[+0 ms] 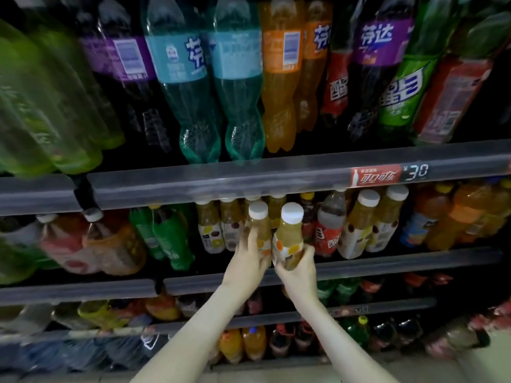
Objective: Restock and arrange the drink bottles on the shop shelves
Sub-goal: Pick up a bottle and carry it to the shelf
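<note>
Two white-capped yellow juice bottles stand side by side at the front of the middle shelf [387, 265]. My left hand [249, 261] grips the left juice bottle [260, 228] round its lower body. My right hand [297, 272] holds the right juice bottle [289, 236] from below, fingers curled round its base. More juice bottles of the same kind stand behind them on the left [211, 230] and to the right [359, 225]. A clear bottle with a red label [330, 225] stands between the held pair and the right-hand juice bottles.
The shelf above holds large soda bottles: green, purple-labelled, teal [193, 87], orange [282, 73]. Its front rail carries a red price tag [376, 176]. Green [166, 239] and orange [453, 222] bottles flank the juice. Lower shelves [359, 310] hold several more bottles.
</note>
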`<action>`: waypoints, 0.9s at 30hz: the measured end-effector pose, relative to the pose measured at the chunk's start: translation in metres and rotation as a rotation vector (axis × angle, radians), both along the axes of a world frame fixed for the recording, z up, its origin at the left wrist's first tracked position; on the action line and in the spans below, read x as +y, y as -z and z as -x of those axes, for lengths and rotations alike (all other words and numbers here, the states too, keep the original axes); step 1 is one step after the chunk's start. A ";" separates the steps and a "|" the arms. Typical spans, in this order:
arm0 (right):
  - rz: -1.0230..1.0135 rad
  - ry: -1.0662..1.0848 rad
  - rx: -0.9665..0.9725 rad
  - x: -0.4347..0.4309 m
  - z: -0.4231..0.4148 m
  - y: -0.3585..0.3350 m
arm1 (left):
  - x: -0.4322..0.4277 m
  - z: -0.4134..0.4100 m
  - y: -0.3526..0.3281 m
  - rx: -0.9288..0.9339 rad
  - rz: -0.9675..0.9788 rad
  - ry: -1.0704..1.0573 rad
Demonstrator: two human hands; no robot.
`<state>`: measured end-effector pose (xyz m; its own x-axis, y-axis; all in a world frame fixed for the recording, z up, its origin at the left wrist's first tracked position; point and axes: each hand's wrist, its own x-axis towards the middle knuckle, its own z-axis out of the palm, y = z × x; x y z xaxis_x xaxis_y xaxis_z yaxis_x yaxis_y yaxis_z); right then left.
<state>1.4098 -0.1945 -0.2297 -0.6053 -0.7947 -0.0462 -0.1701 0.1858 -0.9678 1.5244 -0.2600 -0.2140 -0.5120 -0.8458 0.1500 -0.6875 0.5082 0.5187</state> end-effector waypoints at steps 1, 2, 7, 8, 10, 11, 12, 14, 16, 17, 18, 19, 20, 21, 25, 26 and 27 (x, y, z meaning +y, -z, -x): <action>0.007 0.012 0.004 -0.006 0.000 0.005 | -0.001 0.002 0.004 0.021 -0.001 -0.024; 0.012 0.021 0.005 -0.011 0.000 0.009 | -0.002 0.004 0.008 0.039 -0.002 -0.053; -0.033 -0.026 0.036 -0.028 0.003 0.018 | -0.015 0.010 0.009 0.109 -0.063 -0.187; -0.055 -0.047 0.068 -0.030 0.003 0.019 | -0.017 0.010 0.007 0.117 -0.077 -0.197; -0.136 -0.094 0.163 -0.034 0.006 0.020 | -0.018 0.011 0.006 0.101 -0.084 -0.222; -0.189 -0.117 0.206 -0.036 0.007 0.020 | -0.017 0.012 0.006 0.089 -0.086 -0.237; -0.234 -0.142 0.238 -0.036 0.009 0.019 | -0.016 0.014 0.007 0.085 -0.083 -0.252; -0.277 -0.192 0.319 -0.030 0.014 0.016 | -0.013 0.017 0.008 0.085 -0.063 -0.275; -0.269 -0.174 0.446 -0.018 0.022 0.010 | -0.010 0.020 0.007 0.082 -0.073 -0.320; -0.225 -0.120 0.519 -0.010 0.028 0.002 | -0.008 0.020 0.008 0.085 -0.082 -0.343; -0.147 -0.047 0.592 -0.003 0.034 -0.006 | -0.004 0.020 0.008 0.104 -0.070 -0.356; -0.058 0.023 0.675 0.003 0.042 -0.016 | 0.002 0.020 0.008 0.139 -0.025 -0.352; 0.011 0.081 0.768 0.006 0.051 -0.024 | 0.008 0.019 0.010 0.195 0.054 -0.333; 0.038 0.123 0.853 0.006 0.061 -0.031 | 0.014 0.019 0.013 0.254 0.158 -0.307; -0.115 0.107 1.042 -0.012 0.098 -0.051 | 0.040 0.025 0.007 0.342 0.536 -0.087; -0.162 0.044 1.084 -0.017 0.105 -0.052 | 0.044 0.028 0.001 0.347 0.551 -0.025; -0.216 -0.031 1.104 -0.020 0.109 -0.052 | 0.046 0.031 -0.005 0.344 0.557 0.024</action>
<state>1.3012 -0.2149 -0.1777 -0.3798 -0.8502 0.3645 -0.9213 0.3118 -0.2326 1.4933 -0.2138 -0.2095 -0.3748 -0.5828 0.7211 -0.5143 0.7778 0.3613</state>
